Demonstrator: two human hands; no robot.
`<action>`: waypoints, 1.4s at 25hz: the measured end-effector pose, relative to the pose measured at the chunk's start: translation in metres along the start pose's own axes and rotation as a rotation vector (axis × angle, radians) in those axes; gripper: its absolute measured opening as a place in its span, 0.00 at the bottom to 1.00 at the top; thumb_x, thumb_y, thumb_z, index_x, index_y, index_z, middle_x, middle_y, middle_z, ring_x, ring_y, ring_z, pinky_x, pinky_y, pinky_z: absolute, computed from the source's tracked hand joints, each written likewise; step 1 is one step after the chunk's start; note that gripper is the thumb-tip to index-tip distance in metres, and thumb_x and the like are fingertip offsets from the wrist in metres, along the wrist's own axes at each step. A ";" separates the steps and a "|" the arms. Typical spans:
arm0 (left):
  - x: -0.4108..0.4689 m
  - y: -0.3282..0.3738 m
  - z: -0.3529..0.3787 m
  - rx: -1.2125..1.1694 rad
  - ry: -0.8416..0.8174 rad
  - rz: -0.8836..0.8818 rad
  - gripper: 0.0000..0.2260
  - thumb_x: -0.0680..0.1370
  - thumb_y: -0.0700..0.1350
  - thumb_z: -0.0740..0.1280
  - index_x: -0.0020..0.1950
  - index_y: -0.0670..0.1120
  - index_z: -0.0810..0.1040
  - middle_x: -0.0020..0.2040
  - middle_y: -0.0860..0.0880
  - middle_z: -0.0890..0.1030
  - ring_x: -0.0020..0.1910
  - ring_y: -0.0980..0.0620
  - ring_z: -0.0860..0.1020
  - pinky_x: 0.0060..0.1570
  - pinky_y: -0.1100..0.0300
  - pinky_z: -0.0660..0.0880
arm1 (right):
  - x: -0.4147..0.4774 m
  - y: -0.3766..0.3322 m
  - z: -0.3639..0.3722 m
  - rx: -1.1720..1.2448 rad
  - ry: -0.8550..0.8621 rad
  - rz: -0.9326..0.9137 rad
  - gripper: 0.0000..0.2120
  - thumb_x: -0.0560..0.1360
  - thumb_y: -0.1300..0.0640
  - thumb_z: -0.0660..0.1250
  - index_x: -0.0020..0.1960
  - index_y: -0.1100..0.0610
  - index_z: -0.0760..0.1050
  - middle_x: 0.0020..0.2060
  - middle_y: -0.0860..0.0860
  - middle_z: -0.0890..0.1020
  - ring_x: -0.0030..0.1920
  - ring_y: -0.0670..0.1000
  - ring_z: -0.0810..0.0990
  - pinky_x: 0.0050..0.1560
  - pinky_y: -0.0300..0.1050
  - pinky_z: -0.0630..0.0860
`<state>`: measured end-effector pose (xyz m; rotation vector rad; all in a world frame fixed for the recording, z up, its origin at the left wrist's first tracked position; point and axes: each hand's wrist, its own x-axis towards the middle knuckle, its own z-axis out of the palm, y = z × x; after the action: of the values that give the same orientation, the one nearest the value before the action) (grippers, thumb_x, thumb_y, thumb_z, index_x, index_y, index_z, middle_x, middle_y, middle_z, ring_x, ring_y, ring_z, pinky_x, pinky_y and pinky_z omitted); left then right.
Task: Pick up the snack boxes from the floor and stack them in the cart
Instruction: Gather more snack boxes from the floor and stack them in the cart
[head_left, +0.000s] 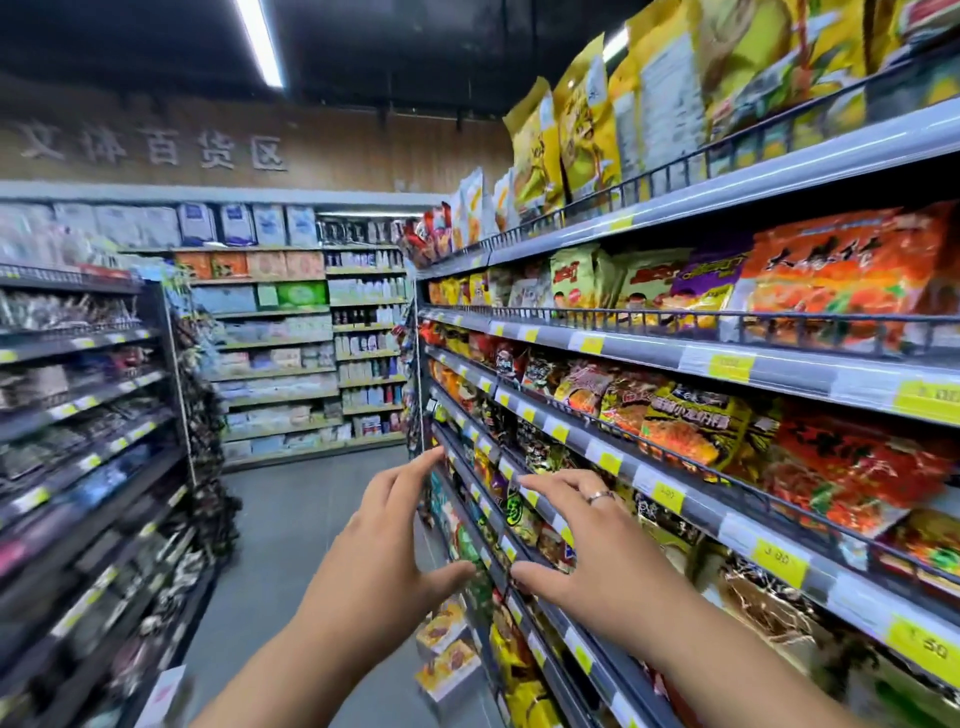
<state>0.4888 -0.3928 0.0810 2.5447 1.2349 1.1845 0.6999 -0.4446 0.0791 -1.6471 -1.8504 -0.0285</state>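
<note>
Both my hands are raised in front of me in a shop aisle, palms facing each other, fingers spread. My left hand (387, 545) holds nothing. My right hand (582, 551), with a ring on one finger, also holds nothing. Below them, on the grey floor (291, 571) against the foot of the right shelving, stand yellow-and-white snack boxes (448, 652) stacked on one another, partly hidden by my left wrist. No cart is in view.
Tall shelving (727, 358) full of snack bags runs along the right, close to my right arm. Dark shelves (93, 441) line the left. The aisle runs ahead to a back wall of shelves (306, 353).
</note>
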 end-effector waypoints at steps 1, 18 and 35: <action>0.005 -0.009 -0.001 0.001 0.008 -0.013 0.44 0.69 0.60 0.74 0.71 0.72 0.43 0.70 0.62 0.60 0.67 0.56 0.68 0.61 0.60 0.70 | 0.009 -0.001 0.006 0.008 -0.008 -0.006 0.33 0.71 0.37 0.67 0.71 0.34 0.55 0.67 0.39 0.59 0.68 0.47 0.62 0.65 0.46 0.68; 0.140 -0.258 -0.008 0.073 -0.084 -0.104 0.43 0.70 0.61 0.73 0.65 0.74 0.38 0.70 0.61 0.61 0.67 0.57 0.67 0.61 0.63 0.69 | 0.249 -0.032 0.186 0.062 -0.090 -0.009 0.33 0.72 0.37 0.67 0.72 0.34 0.54 0.67 0.39 0.58 0.68 0.47 0.60 0.67 0.47 0.67; 0.305 -0.452 0.151 0.112 -0.179 -0.322 0.45 0.68 0.56 0.76 0.77 0.59 0.51 0.70 0.49 0.66 0.65 0.47 0.71 0.65 0.51 0.69 | 0.494 0.103 0.361 0.124 -0.241 -0.020 0.35 0.70 0.41 0.71 0.73 0.40 0.60 0.66 0.48 0.64 0.67 0.55 0.66 0.66 0.50 0.67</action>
<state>0.4169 0.1618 -0.0071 2.3388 1.6245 0.8235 0.6319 0.1653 -0.0111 -1.6028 -2.0026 0.2820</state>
